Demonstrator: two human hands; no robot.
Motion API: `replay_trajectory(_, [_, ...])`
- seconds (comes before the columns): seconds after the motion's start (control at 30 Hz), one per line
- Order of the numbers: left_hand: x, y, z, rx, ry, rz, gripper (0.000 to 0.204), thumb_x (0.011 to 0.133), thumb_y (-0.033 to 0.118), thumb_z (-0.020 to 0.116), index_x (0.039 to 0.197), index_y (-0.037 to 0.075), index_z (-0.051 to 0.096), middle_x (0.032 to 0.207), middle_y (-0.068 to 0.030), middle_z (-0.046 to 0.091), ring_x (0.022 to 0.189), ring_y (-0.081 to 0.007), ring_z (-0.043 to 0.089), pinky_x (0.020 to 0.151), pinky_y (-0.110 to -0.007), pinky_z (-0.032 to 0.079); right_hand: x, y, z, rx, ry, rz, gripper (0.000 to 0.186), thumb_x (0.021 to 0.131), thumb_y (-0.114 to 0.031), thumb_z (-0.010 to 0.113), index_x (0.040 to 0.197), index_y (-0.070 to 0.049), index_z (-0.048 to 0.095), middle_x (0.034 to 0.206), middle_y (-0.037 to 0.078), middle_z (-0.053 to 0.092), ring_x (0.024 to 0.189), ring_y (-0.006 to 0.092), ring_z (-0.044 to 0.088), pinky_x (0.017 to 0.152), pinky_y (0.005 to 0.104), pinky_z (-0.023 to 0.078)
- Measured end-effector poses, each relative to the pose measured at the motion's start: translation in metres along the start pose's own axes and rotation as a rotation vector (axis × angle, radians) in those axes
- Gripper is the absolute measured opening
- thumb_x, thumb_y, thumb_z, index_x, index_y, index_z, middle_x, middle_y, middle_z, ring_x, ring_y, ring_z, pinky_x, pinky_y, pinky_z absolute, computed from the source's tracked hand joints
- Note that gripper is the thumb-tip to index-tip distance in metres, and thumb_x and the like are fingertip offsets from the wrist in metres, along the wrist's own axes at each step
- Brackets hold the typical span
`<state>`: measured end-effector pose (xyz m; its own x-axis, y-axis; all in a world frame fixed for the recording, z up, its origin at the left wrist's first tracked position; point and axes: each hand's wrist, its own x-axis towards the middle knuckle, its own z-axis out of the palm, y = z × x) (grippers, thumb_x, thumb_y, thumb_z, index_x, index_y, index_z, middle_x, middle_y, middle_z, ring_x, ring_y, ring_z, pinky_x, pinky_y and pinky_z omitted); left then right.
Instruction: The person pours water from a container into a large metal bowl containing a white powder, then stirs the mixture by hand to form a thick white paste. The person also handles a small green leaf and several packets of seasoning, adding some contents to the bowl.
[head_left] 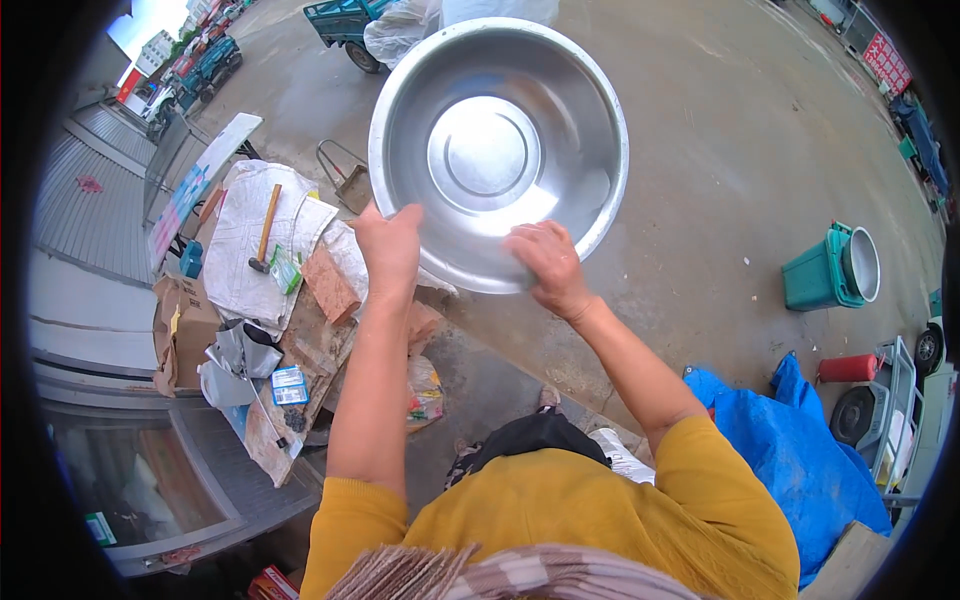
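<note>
A large, round, shiny metal basin is held up in front of me, tilted so that its inside faces me. My left hand is closed on the basin's rim at the lower left, with the thumb over the inner edge. At the lower right, my right hand lies against the inner wall near the rim, its fingers curled. A blurred darker patch shows beside those fingers. What they hold there, if anything, I cannot make out.
To the left, a cluttered table carries a hammer, white sacks, a brick and a blue-white packet. A green bin stands right, beyond a blue tarp. A three-wheeled cart is parked ahead.
</note>
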<state>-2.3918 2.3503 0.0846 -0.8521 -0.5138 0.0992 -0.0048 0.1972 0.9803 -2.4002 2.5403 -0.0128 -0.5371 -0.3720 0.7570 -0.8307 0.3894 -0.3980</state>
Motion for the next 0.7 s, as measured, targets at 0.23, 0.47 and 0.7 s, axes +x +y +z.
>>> replay_trajectory(0.23, [0.011,-0.119,-0.150,-0.223,0.287,-0.223,0.029,0.057,-0.007,0.051,0.086,-0.008,0.056,0.075,-0.0087,0.059,0.064,-0.0180,0.056,0.055,-0.029,0.045,-0.293,0.296,-0.239,0.336,0.797,1.575,0.011,0.083,-0.010,0.046,0.089,-0.004,0.052,0.081,0.008,0.056,0.076,0.0246,0.057,0.062,0.0397,0.051])
replay_trajectory(0.47, [-0.189,-0.227,-0.349,-0.258,0.701,-0.674,0.035,0.054,-0.003,0.054,0.088,-0.004,0.056,0.076,-0.0105,0.058,0.063,-0.0224,0.058,0.049,-0.035,0.047,-0.289,0.110,-0.133,1.024,0.660,1.829,0.035,0.077,0.002,0.051,0.110,-0.006,0.043,0.096,0.014,0.053,0.083,0.0281,0.057,0.060,0.0276,0.052])
replay_trajectory(0.7, [-0.324,-0.271,-0.478,-0.470,1.008,-0.797,0.038,0.053,-0.005,0.052,0.091,-0.001,0.051,0.079,-0.0106,0.055,0.064,-0.0253,0.057,0.047,-0.035,0.047,-0.153,-0.029,0.040,1.346,0.164,1.839,0.022,0.079,-0.020,0.055,0.100,-0.016,0.050,0.074,0.005,0.052,0.047,0.0115,0.042,0.033,0.0183,0.026])
